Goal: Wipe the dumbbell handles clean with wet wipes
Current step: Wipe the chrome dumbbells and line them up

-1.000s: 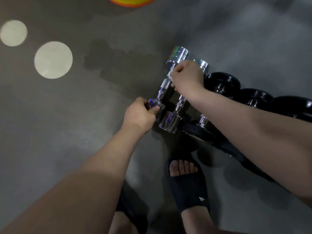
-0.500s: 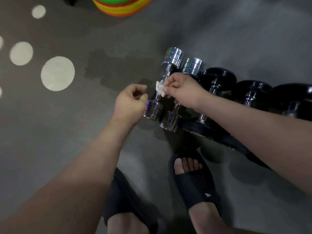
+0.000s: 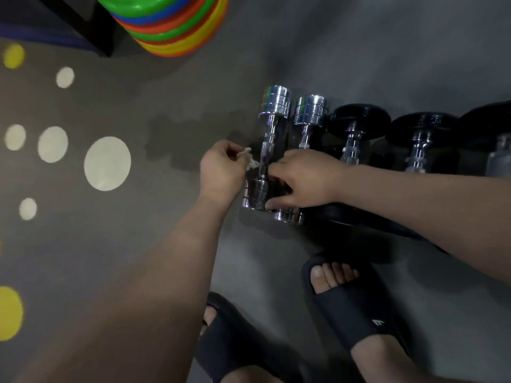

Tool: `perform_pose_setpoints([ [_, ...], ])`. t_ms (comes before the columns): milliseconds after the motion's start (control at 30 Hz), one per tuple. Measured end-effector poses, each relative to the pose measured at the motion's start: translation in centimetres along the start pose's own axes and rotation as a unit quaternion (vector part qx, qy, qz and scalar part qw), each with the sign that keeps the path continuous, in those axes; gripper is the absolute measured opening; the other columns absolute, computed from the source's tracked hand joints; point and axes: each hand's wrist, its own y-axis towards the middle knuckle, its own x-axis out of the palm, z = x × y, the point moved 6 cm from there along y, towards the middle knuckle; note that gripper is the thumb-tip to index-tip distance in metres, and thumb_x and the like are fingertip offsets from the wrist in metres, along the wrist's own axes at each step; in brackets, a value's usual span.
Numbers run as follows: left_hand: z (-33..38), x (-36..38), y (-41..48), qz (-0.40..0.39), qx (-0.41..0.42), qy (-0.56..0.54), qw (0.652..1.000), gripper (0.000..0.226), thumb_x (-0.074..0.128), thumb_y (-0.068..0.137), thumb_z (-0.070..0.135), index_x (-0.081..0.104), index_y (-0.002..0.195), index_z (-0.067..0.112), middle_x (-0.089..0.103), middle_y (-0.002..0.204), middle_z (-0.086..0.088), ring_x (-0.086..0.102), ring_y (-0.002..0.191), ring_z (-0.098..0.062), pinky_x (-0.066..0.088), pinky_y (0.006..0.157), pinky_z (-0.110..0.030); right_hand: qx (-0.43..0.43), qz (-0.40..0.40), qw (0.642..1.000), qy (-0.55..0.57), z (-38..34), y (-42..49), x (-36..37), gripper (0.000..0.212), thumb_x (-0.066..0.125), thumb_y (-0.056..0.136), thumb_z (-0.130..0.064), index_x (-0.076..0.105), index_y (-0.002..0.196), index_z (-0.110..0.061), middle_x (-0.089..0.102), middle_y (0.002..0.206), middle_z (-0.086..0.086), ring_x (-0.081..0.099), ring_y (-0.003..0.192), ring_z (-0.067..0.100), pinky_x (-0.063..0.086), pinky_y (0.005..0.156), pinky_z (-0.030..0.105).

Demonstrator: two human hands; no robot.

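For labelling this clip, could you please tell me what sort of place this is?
Probably a gym or workout room: shiny chrome dumbbells and black round-headed dumbbells lie in a row on grey spotted flooring, near a stack of bright plastic discs.

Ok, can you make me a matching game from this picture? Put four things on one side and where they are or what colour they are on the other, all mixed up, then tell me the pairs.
Things:
1. wet wipe
2. stack of discs
3. slipper
4. shiny dumbbell

Places or colours:
A. silver, at the left end of the row
B. pinched in the left hand
C. green, blue, orange and yellow
D. black, being worn

Pairs: 1-B, 2-C, 3-D, 4-A.
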Motion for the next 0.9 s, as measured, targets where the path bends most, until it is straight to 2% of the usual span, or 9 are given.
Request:
perform_pose_setpoints([
  [67, 0.4, 1.5, 0.1, -0.064, -0.006, 0.001, 0.998, 0.006, 0.075, 0.084, 0.021, 0.074, 0.085, 0.015, 0.070, 0.074, 0.006, 0.065, 0.069, -0.010, 0.051, 0.068, -0.019, 0.011, -0.020, 0.998, -0.052, 0.2, 0.5, 0.5, 0.068, 0.055, 0.078, -0.080, 0.060, 0.104, -0.017, 0.066, 0.091, 0.001, 0.055, 0.091, 0.025, 0.050, 0.078, 0.038],
  [167, 0.2, 2.2, 0.2, -0.121, -0.019, -0.006, 0.992, 0.014, 0.073, 0.085, 0.029, 0.077, 0.082, 0.016, 0.075, 0.077, 0.001, 0.066, 0.070, -0.011, 0.055, 0.074, -0.030, 0.025, -0.025, 0.995, -0.095, 0.5, 1.0, 0.9, 0.076, 0.052, 0.078, -0.083, 0.060, 0.113, -0.017, 0.067, 0.096, 0.001, 0.056, 0.097, 0.025, 0.050, 0.081, 0.037],
  [267, -0.3, 1.7, -0.4, -0.154, -0.031, -0.062, 0.986, 0.009, 0.072, 0.089, 0.014, 0.079, 0.094, 0.015, 0.077, 0.086, 0.002, 0.069, 0.077, -0.004, 0.056, 0.079, -0.025, 0.030, -0.024, 0.996, -0.080, 0.6, 0.9, 1.0, 0.075, 0.052, 0.077, -0.084, 0.059, 0.115, -0.019, 0.067, 0.099, -0.002, 0.055, 0.099, 0.023, 0.048, 0.081, 0.034],
  [367, -0.2, 1.9, -0.2, -0.138, -0.025, -0.063, 0.988, 0.008, 0.079, 0.083, 0.009, 0.075, 0.088, 0.014, 0.074, 0.080, 0.009, 0.066, 0.070, 0.005, 0.051, 0.070, -0.013, 0.030, -0.033, 0.997, -0.069, 0.5, 1.0, 0.9, 0.072, 0.052, 0.078, -0.083, 0.058, 0.114, -0.020, 0.066, 0.102, -0.002, 0.055, 0.100, 0.022, 0.048, 0.083, 0.035],
  [567, 1.5, 3.4, 2.0, -0.014, -0.005, -0.064, 0.998, 0.012, 0.083, 0.079, 0.018, 0.072, 0.076, 0.021, 0.070, 0.072, 0.014, 0.061, 0.062, 0.009, 0.047, 0.064, -0.010, 0.021, -0.027, 0.995, -0.090, 0.7, 0.9, 0.7, 0.071, 0.050, 0.079, -0.083, 0.059, 0.109, -0.019, 0.066, 0.097, 0.001, 0.056, 0.099, 0.024, 0.043, 0.078, 0.034],
  [600, 1.5, 3.6, 2.3, -0.019, -0.010, -0.068, 0.997, 0.012, 0.083, 0.080, 0.018, 0.072, 0.076, 0.020, 0.070, 0.072, 0.013, 0.061, 0.061, 0.008, 0.049, 0.065, -0.013, 0.019, -0.023, 0.995, -0.091, 0.6, 0.9, 0.7, 0.071, 0.050, 0.079, -0.083, 0.060, 0.109, -0.020, 0.066, 0.097, 0.000, 0.056, 0.099, 0.024, 0.043, 0.078, 0.034],
  [700, 0.6, 3.6, 3.2, -0.089, -0.033, -0.062, 0.994, 0.015, 0.086, 0.076, 0.021, 0.072, 0.070, 0.020, 0.074, 0.071, 0.001, 0.066, 0.065, -0.009, 0.058, 0.075, -0.034, 0.013, -0.009, 0.995, -0.096, 0.6, 0.8, 0.5, 0.068, 0.051, 0.079, -0.082, 0.061, 0.108, -0.021, 0.068, 0.098, 0.000, 0.056, 0.100, 0.023, 0.045, 0.079, 0.035],
  [767, -0.1, 3.2, 3.0, -0.129, -0.043, -0.035, 0.990, 0.015, 0.087, 0.073, 0.020, 0.073, 0.069, 0.017, 0.075, 0.070, -0.003, 0.067, 0.066, -0.014, 0.059, 0.077, -0.040, 0.013, -0.004, 0.996, -0.089, 0.5, 0.8, 0.6, 0.067, 0.051, 0.079, -0.081, 0.062, 0.107, -0.021, 0.068, 0.098, -0.001, 0.056, 0.100, 0.023, 0.045, 0.080, 0.035],
  [900, 0.6, 3.1, 2.9, -0.092, -0.039, -0.020, 0.995, 0.015, 0.085, 0.074, 0.016, 0.072, 0.066, 0.018, 0.073, 0.065, -0.001, 0.064, 0.060, -0.012, 0.054, 0.062, -0.027, 0.011, -0.002, 0.996, -0.087, 0.4, 0.8, 0.5, 0.065, 0.053, 0.080, -0.080, 0.063, 0.103, -0.020, 0.068, 0.095, 0.001, 0.056, 0.098, 0.024, 0.043, 0.078, 0.034],
])
